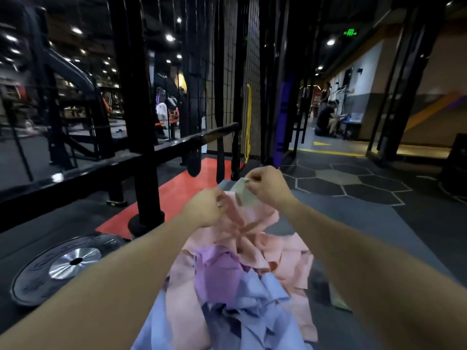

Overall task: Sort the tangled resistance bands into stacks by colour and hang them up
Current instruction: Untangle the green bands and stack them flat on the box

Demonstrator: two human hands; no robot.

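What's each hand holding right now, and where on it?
Right hand pinches the pale green band at its upper end. Left hand grips a pink band near the top of the tangled pile.

A heap of bands (240, 274) lies at centre on the floor (353, 223); a weight plate (68, 266) sits at nine o'clock, a rack post (141, 147) at eleven, beyond.

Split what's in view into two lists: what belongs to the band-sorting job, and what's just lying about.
Part of the job:
- pale green band, pinched by the right hand
- pink bands, gripped at the top by the left hand
- purple bands
- blue bands

Just lying about:
- weight plate on the floor, left
- black rack post
- yellow band hanging on the mesh
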